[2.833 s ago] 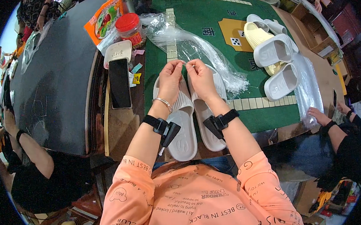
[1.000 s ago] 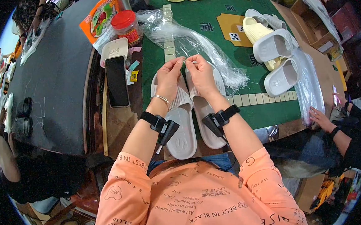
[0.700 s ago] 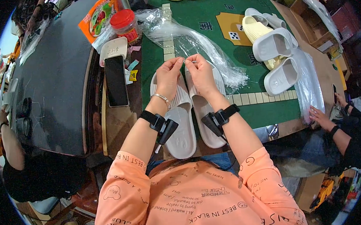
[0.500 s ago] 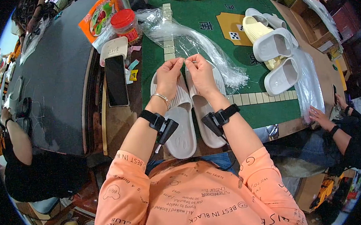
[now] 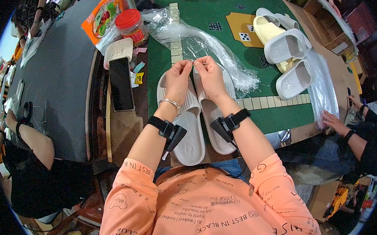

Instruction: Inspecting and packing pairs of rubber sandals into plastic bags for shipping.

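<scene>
A pair of pale grey slippers lies side by side on the table's near edge, toes pointing away: the left slipper (image 5: 189, 135) and the right slipper (image 5: 212, 120). Over their toe ends, my left hand (image 5: 177, 81) and my right hand (image 5: 211, 79) meet almost fingertip to fingertip, each in a pinch. Whatever sits between the fingertips is too small to make out. Just beyond my hands stretches a bundle of thin clear plastic strands (image 5: 230, 64), partly in a clear bag. Both wrists wear black straps with small devices.
Left stand a black phone (image 5: 121, 85), a white lidded box (image 5: 120, 50) and a red-lidded jar (image 5: 129, 25). On the right are more grey slippers (image 5: 284, 45), a cream slipper (image 5: 265, 29) and clear plastic bags (image 5: 324, 86). Co-workers' hands (image 5: 335, 122) show at both sides.
My hands stay nearly in place, still pinched together over the slipper toes. At the far left, a co-worker's arm has shifted.
</scene>
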The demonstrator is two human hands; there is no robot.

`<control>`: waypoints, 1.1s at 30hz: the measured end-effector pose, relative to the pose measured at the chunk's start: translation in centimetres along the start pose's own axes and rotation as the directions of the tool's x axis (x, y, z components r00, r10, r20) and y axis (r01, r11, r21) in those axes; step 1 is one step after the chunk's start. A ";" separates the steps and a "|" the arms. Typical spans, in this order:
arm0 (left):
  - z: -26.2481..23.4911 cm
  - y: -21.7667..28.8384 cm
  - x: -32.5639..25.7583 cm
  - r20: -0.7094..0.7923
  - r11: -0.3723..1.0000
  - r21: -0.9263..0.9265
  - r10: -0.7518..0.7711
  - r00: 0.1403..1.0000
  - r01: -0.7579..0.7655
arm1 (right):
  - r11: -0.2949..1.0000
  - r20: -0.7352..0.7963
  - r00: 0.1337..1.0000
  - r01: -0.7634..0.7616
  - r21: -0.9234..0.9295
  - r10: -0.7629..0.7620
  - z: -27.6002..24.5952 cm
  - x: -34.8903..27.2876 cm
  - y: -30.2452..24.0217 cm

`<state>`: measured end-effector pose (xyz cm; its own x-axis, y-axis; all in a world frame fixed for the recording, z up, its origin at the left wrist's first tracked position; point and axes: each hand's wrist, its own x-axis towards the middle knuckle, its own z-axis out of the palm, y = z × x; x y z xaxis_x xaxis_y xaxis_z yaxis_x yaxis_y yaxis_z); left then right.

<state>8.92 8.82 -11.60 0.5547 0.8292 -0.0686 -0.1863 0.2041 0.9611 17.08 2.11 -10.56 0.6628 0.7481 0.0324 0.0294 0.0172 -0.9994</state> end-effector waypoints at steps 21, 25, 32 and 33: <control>-0.3 0.2 0.0 0.019 0.988 -0.138 -0.061 0.998 0.063 | 0.986 0.007 0.990 0.144 -0.085 -0.144 0.0 0.3 0.7; 0.4 0.1 0.1 0.033 0.995 0.089 0.042 0.999 -0.044 | 0.985 -0.029 0.988 0.149 -0.087 -0.152 -0.2 0.1 0.0; -1.2 1.1 -0.2 -0.020 0.988 -0.134 -0.072 0.997 0.069 | 0.978 0.003 0.987 0.161 -0.133 -0.162 1.4 -0.3 -0.3; -1.2 0.6 0.0 -0.002 0.985 -0.160 -0.067 0.998 0.066 | 0.972 -0.005 0.986 0.164 -0.166 -0.168 1.0 -0.4 -0.6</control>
<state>7.78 9.54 -11.35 0.5641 0.8148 -0.1339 -0.2769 0.3394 0.8990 16.09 2.43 -10.03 0.6526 0.7310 0.1995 0.2620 0.0294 -0.9646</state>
